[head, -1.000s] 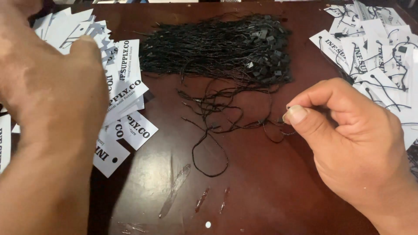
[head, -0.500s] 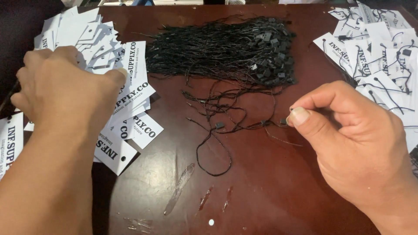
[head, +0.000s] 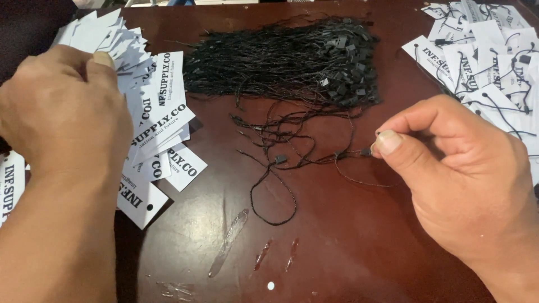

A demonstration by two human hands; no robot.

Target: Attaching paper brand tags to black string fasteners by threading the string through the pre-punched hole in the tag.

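The right hand (head: 471, 185) is pinching the end of one thin black string (head: 351, 168) between thumb and forefinger, closed tight on it; the string is trailing left from the fingertips towards the loose tangle at the table's (head: 348, 264) middle, its long axis running roughly left to right. The left hand (head: 62, 118) is resting curled on the spread of white paper tags (head: 163, 129) at the left, fingers bent over them; whether it is gripping one cannot be told. The black string bundle (head: 286, 62) is lying far, between both hands
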